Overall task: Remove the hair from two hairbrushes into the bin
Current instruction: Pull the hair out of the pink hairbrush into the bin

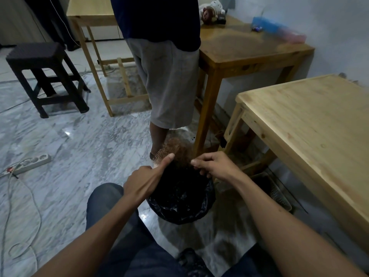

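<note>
My left hand (146,179) grips a hairbrush (159,153) over the far rim of the bin (180,198), thumb stretched along it; only the bristle edge shows past the thumb. A mass of curly brown hair (177,149) clings to the brush. Fingers of my right hand (214,166) pinch into this hair from the right side. The bin is small, lined with a black plastic bag, and stands on the floor between my knees. A second hairbrush is not visible.
Another person stands just beyond the bin in grey shorts (169,82). A light wooden table (311,124) is at right, a darker one (249,45) behind it. A black stool (46,76) and a power strip (32,160) with cables lie at left. A basket (273,188) sits under the table.
</note>
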`<act>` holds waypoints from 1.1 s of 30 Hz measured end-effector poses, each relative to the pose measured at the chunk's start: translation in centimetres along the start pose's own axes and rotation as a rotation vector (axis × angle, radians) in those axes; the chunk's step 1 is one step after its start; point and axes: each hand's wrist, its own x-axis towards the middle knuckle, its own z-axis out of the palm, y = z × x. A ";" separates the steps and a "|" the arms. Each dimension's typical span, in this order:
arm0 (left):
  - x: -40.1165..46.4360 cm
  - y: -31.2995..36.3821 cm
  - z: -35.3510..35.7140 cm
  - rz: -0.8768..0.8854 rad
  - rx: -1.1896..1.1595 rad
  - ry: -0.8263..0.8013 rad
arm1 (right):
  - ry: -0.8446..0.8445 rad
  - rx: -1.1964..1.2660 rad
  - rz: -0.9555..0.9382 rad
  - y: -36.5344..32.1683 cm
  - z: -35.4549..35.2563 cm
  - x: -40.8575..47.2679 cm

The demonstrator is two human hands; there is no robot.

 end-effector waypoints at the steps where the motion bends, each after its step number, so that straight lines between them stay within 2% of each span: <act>1: -0.1 0.2 0.2 0.004 0.007 0.001 | -0.029 -0.011 0.001 -0.3 0.1 -0.1; 4: 0.0 0.9 0.7 -0.029 -0.013 0.035 | -0.125 -0.107 0.032 -1.0 0.4 -0.2; 6: 0.3 0.9 0.6 -0.056 -0.071 0.116 | -0.150 -0.183 0.073 -0.8 0.3 -0.2; 9: 1.0 0.4 0.2 -0.072 -0.113 0.213 | -0.099 -0.230 0.138 0.0 -0.6 -0.4; 13: 1.5 -0.4 -0.7 -0.104 -0.110 0.235 | 0.051 -0.292 0.220 1.2 -1.8 -0.3; 15: 1.5 -0.6 -0.8 -0.082 -0.033 0.228 | 0.063 -0.250 0.227 1.0 -1.7 -0.3; 20: 1.0 -0.3 0.4 -0.035 0.069 0.193 | -0.157 0.054 0.128 -0.7 0.0 0.5; 23: 0.8 0.2 0.8 -0.010 0.089 0.169 | -0.215 0.089 0.066 -1.3 1.3 0.7; 26: 0.9 0.3 0.5 -0.032 -0.021 0.082 | -0.059 -0.072 0.014 -1.1 1.8 0.8; 29: 1.0 0.4 -0.5 -0.106 -0.299 -0.012 | 0.099 -0.030 0.053 0.8 1.5 1.2; 33: 1.6 0.2 -1.7 -0.137 -0.425 0.072 | 0.167 0.007 0.107 3.1 1.2 1.3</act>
